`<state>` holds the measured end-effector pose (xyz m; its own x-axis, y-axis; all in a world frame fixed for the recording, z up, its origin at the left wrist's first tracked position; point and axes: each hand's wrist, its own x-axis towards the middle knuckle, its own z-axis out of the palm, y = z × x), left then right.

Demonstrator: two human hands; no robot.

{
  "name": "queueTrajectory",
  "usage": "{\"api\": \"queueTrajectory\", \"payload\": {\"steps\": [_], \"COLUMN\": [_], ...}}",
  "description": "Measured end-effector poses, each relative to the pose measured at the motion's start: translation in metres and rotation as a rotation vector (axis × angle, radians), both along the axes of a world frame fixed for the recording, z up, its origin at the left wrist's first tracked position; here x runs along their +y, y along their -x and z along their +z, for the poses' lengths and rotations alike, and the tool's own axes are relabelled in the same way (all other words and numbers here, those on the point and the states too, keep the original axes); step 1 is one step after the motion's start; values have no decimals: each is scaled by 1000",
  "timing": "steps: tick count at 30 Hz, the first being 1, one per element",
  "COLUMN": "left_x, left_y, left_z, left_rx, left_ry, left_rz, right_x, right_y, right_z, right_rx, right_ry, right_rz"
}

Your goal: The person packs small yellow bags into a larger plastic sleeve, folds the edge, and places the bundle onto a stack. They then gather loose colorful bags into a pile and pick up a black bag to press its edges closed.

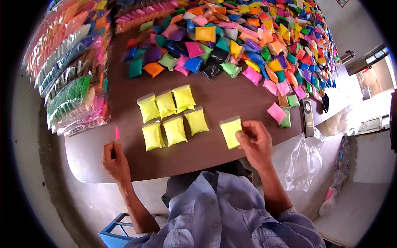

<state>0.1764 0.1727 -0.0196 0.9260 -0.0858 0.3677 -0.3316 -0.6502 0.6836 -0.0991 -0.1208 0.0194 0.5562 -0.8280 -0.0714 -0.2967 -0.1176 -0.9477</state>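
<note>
Yellow-filled plastic packet [230, 133] pinched in the right hand [257, 144]; six matching packets [175, 131] laid out.
The right grip is closed on the packet's side, near the table's [186, 160] front edge. The six sit to the left in two rows of three. The left hand [115, 161] has its grip closed on a slim pink strip [117, 133]. Beyond, a multicoloured packet heap [205, 34] remains unsorted into rows.
</note>
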Motion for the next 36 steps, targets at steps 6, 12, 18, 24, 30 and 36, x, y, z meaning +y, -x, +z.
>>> {"api": "queueTrajectory", "payload": {"steps": [6, 12, 18, 24, 30, 36], "left_x": [1, -1, -1, -1, 0, 5], "left_y": [-2, 1, 0, 0, 1, 1], "left_z": [1, 8, 8, 7, 6, -8], "left_rx": [27, 49, 36, 55, 49, -25], "left_ry": [22, 54, 53, 59, -1, -36], "left_rz": [-12, -63, -88, -99, -96, -90], "right_x": [19, 24, 27, 30, 31, 31], "right_y": [-68, -92, -94, -97, -93, -71], "right_z": [14, -3, -8, -14, -17, -15], "right_rx": [-56, 114, 170, 134, 82, 4], "right_ry": [-295, 0, 239, 195, 173, 188], "right_rz": [139, 160, 155, 185, 176, 127]}}
